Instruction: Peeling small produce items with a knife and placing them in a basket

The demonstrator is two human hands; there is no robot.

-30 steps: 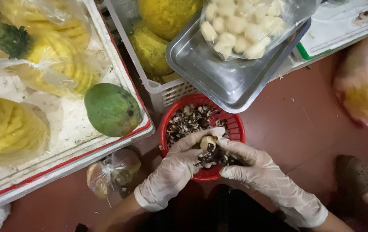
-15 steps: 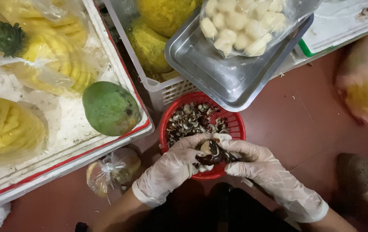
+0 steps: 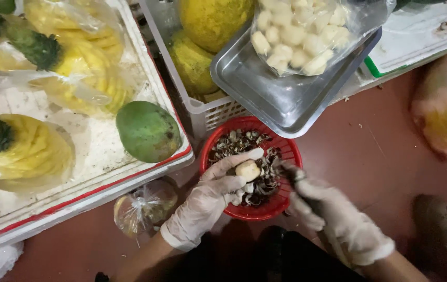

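Observation:
Both hands wear thin clear gloves and hover over a red basket (image 3: 286,151) full of dark peelings. My left hand (image 3: 214,194) pinches a small pale peeled nut-like piece (image 3: 248,170) between thumb and fingers. My right hand (image 3: 333,215) sits just right of it, closed around a small dark-handled knife (image 3: 288,174) whose tip points toward the piece. A steel tray (image 3: 281,96) above the basket carries a clear bag of several pale peeled pieces (image 3: 300,32).
A white foam tray (image 3: 98,151) at left holds bagged peeled pineapples (image 3: 85,70) and a green mango (image 3: 147,130). A grey crate (image 3: 192,99) holds yellow-green fruit (image 3: 210,18). A tied plastic bag (image 3: 145,204) lies on the red-brown floor; another bag (image 3: 445,112) lies far right.
The hands have drawn apart: the right hand with the knife has pulled away to the right, and the peeled pale piece now shows plainly in the left fingers.

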